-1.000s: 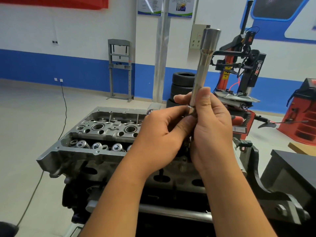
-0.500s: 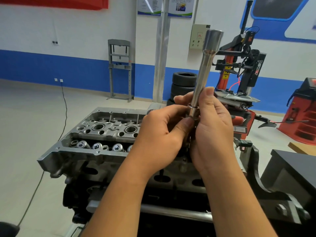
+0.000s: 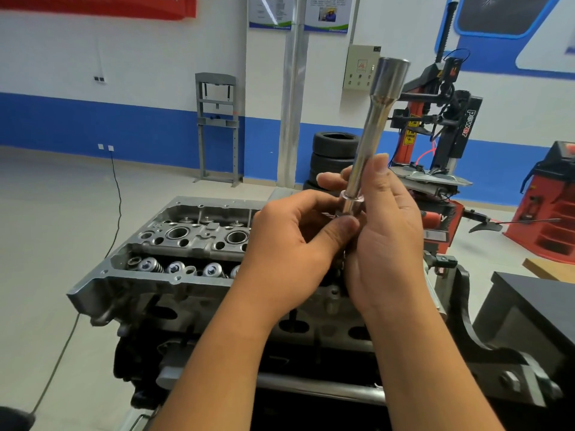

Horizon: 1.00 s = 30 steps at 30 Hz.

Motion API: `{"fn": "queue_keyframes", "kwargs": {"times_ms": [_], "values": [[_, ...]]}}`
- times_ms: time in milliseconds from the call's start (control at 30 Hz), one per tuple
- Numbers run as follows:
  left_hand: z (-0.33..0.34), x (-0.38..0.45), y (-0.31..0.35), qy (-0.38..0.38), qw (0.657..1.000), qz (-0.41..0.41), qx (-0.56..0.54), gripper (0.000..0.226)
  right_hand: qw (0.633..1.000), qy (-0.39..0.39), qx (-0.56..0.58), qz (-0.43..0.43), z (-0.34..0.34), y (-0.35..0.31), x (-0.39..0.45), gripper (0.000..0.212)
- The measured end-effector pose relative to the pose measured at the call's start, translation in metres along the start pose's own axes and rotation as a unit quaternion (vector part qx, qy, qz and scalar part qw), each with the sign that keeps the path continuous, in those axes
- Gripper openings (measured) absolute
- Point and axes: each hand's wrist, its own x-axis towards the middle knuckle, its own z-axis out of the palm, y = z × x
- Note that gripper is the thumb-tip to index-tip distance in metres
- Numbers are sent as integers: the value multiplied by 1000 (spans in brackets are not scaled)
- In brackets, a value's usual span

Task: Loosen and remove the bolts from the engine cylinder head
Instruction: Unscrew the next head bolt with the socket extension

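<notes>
Socket (image 3: pixel 375 132) of polished steel, long and slim, stands nearly upright between my 2 hands, its wide end tilted up and to the right. My right hand (image 3: pixel 385 237) wraps its lower shaft, thumb lying along the metal. My left hand (image 3: pixel 292 244) pinches the bottom end just below a thin ring (image 3: pixel 352 198) on the shaft; what sits under my fingers I cannot tell. Both hands hover above the right part of the cylinder head (image 3: pixel 174 244), whose valve springs (image 3: pixel 175 267) line its near edge. Stacked tyres (image 3: pixel 333 157) and a red tyre changer (image 3: pixel 441 126) stand behind.
</notes>
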Motion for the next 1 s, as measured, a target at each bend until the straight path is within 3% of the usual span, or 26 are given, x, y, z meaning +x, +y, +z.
{"fn": "queue_keyframes", "kwargs": {"times_ms": [100, 267, 467, 633, 767, 833, 1000], "values": [[0, 0, 0, 19, 1000, -4, 6, 16, 1000, 6, -16, -11, 0, 0, 0, 52], [-4, 0, 2, -66, 998, -8, -8, 22, 999, 11, -35, -5, 1, 0, 0, 45], [1, 0, -1, 14, 1000, -7, 10, 22, 1000, -1, -12, -4, 0, 0, -1, 53], [-1, 1, 1, -50, 999, 11, -5, 18, 999, 14, -37, -15, 1, 3, 0, 52], [2, 1, -1, -4, 1000, -1, -4, 19, 1000, -8, -12, -5, 1, 1, -1, 42], [3, 0, -2, 14, 1000, 0, 7, 24, 1000, -10, -12, -12, 0, 0, -1, 49], [-2, 0, 2, -55, 998, 11, -12, 22, 999, 2, -38, -26, 0, 3, 0, 43]]}}
